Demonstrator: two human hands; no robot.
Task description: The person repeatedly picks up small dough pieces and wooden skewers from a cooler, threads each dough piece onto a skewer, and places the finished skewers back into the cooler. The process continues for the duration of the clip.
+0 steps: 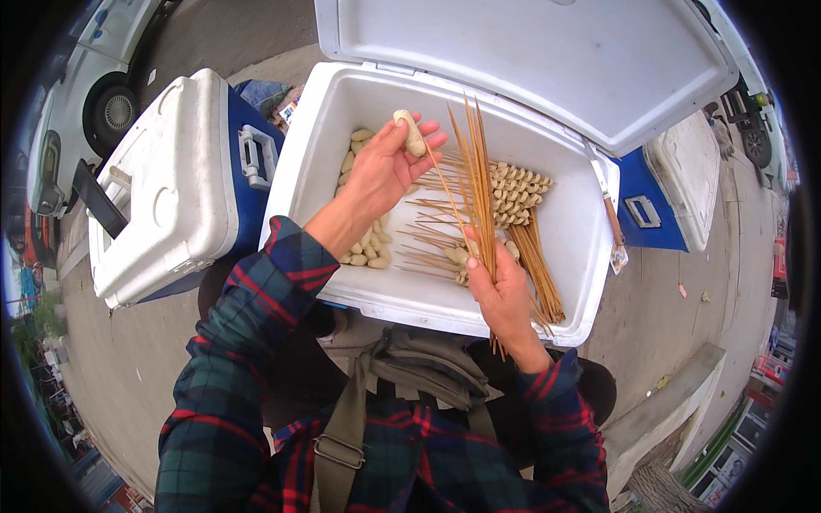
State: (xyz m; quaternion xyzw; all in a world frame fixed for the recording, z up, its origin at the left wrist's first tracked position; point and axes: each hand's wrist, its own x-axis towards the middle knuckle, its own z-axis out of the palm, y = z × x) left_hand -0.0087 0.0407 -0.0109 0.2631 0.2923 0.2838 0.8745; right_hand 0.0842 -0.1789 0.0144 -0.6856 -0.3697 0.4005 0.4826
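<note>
A: What is the setting?
B: Outdoors, on grey paved ground (128, 376). A white box (402, 301) stands open before the person, its smooth plastic lid (530, 64) tilted back on the far side. Two closed coolers, white-topped with blue sides, flank it: the left cooler (175, 188) and the right cooler (684, 184). Past the left one is a white car (111, 43) with a dark, round wheel (115, 111).

A: What lies inside the box?
B: Pale, rounded, finger-shaped lumps (372, 248) heap along the left. To the right sit ridged, cream-coloured curls (522, 192) on thin skewers (438, 178), near loose brown rods (539, 274). A knife (613, 218) rests along the right rim.

A: And the hands?
B: The left hand (380, 167), palm up above the box, pinches one smooth, oblong piece (409, 132) between thumb and fingers, the other fingers spread. The right hand (503, 295), over the front edge, is closed round a bundle of slim wooden sticks (479, 188). One slants up to the piece's lower end; I cannot tell whether its tip goes in
</note>
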